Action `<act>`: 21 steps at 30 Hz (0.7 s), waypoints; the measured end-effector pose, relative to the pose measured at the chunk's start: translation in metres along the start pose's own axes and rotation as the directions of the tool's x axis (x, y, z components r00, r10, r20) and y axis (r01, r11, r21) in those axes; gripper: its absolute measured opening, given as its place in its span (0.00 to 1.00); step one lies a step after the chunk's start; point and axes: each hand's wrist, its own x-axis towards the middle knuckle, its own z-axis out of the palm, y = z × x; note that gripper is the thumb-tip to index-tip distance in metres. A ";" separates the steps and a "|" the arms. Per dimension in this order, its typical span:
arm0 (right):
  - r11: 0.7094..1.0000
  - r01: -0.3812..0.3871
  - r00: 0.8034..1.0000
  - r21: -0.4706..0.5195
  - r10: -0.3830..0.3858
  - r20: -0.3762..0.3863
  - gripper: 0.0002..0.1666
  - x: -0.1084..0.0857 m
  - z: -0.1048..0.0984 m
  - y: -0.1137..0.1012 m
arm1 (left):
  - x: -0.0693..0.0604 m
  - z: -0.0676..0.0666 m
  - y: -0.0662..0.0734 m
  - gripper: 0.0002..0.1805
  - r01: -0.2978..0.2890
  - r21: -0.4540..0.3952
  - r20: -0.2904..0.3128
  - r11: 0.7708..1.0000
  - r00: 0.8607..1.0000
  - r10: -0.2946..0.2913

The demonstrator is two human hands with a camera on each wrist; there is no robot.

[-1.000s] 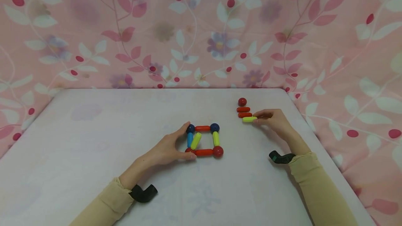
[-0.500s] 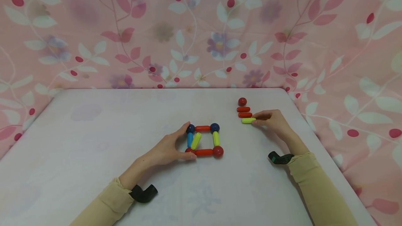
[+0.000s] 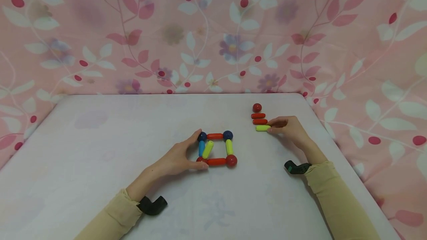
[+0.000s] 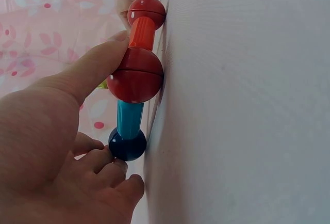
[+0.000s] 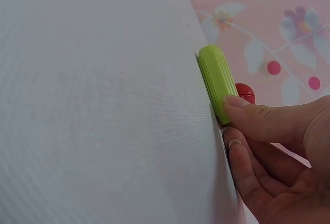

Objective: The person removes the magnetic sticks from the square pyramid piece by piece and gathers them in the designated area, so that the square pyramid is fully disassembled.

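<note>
Your left hand (image 3: 178,158) clasps the nearest side of the square frame (image 3: 217,162), likely to steady it, while your right hand (image 3: 293,130) pinches a green rod (image 3: 261,128) by its nearer end, probably to leave the other free.

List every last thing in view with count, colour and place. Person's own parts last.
Table: one, white, under the pieces
Floral backdrop: count unclear, pink, behind and beside table
Square frame: one, multicoloured, mid-table
Its far balls: two, dark blue, far corners
Its near balls: two, red, near corners
Its crosswise rods: two, red, far and near sides
Its left rod: one, blue, left side
Its right rod: one, yellow-green, right side
Rising rod: one, yellow-green, near-left corner
Loose ball: one, red, table's far right
Loose rods: two, red, below loose ball
Pinched rod: one, yellow-green, beside loose rods
Wrist pieces: two, black, one per wrist
Sleeves: two, beige, forearms
Left hand: one, bare, gripping frame's left corners
Right hand: one, bare, holding pinched rod
</note>
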 end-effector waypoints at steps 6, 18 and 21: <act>1.000 0.011 1.000 0.018 -0.011 0.000 0.25 0.000 0.000 0.001 | 0.000 0.000 0.000 0.61 0.000 0.000 -0.001 1.000 1.000 0.000; 1.000 -0.005 1.000 0.030 0.005 -0.004 0.26 -0.001 0.001 0.000 | -0.001 0.000 0.001 0.61 -0.005 -0.008 -0.002 1.000 1.000 0.005; 0.999 -0.007 1.000 0.038 0.007 -0.006 0.26 -0.001 0.001 0.001 | -0.001 0.000 0.001 0.61 0.001 -0.011 0.001 1.000 1.000 -0.001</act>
